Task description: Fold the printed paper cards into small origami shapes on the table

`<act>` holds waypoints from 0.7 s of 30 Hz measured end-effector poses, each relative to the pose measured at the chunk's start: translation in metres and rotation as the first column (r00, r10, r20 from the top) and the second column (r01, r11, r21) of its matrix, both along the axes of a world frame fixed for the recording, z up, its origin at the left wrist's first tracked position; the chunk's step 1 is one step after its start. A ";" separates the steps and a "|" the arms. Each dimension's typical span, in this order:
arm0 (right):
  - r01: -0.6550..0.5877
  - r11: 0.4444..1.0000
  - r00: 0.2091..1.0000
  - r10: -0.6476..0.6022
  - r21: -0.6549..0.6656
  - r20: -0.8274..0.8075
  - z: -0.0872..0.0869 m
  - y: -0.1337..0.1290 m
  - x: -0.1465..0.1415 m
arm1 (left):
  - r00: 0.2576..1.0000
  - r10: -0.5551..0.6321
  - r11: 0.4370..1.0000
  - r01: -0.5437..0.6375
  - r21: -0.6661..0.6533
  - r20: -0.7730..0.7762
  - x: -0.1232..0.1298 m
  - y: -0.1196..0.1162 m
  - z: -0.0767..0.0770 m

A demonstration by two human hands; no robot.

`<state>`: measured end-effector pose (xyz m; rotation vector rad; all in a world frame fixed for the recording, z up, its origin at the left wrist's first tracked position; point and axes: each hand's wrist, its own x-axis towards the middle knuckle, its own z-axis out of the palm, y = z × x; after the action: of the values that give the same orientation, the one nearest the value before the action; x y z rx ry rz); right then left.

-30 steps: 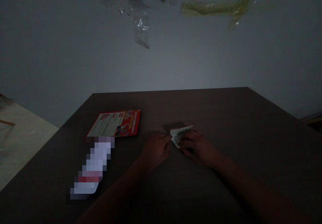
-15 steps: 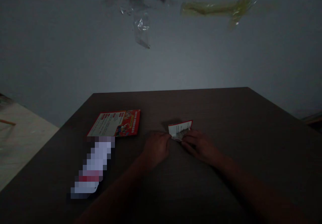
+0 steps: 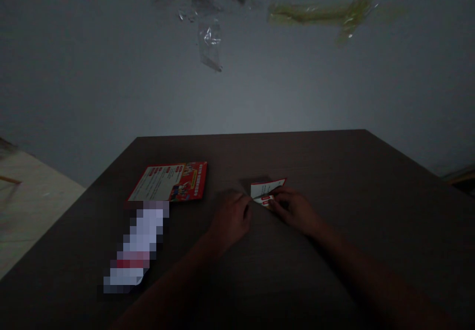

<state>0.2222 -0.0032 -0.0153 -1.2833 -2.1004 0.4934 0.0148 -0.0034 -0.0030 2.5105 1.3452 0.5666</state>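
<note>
A small folded paper, white with red edges and red printed marks, stands partly upright on the dark table between my hands. At its left corner, my left hand pinches the paper with closed fingers. My right hand grips its right side between thumb and fingers. Part of the paper is hidden behind the right fingers. To the left lies a red and white printed sheet or booklet, touched by neither hand.
A blurred-out, pale, long object lies left of my left forearm, below the booklet. Behind the dark table rises a grey wall with clear tape and yellow tape. Pale floor shows at the left.
The folded paper has opened differently, and red marks now show on its lower part. My right hand's fingers have bent into a pinch; my left hand has hardly moved.
</note>
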 end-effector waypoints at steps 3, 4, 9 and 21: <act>0.036 0.998 0.998 -0.038 -0.054 -0.040 0.000 0.002 0.000 | 0.998 -0.069 0.997 0.070 0.036 -0.012 0.007 -0.010 0.002; 0.051 0.997 0.997 -0.054 -0.064 -0.049 0.000 0.002 0.001 | 0.996 -0.087 0.995 0.088 0.045 -0.024 0.011 -0.014 0.001; 0.101 0.992 0.993 -0.105 -0.070 -0.049 -0.001 0.005 0.001 | 0.990 -0.112 0.990 0.119 0.078 -0.088 0.027 -0.028 -0.004; 0.167 0.986 0.973 -0.163 -0.007 0.164 -0.001 0.005 -0.002 | 0.985 -0.082 0.989 0.098 0.108 -0.149 0.031 -0.031 -0.007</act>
<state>0.2202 0.0015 -0.0160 -1.5411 -2.1007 0.3486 0.0458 -0.0348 -0.0104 2.7377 1.2721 0.4637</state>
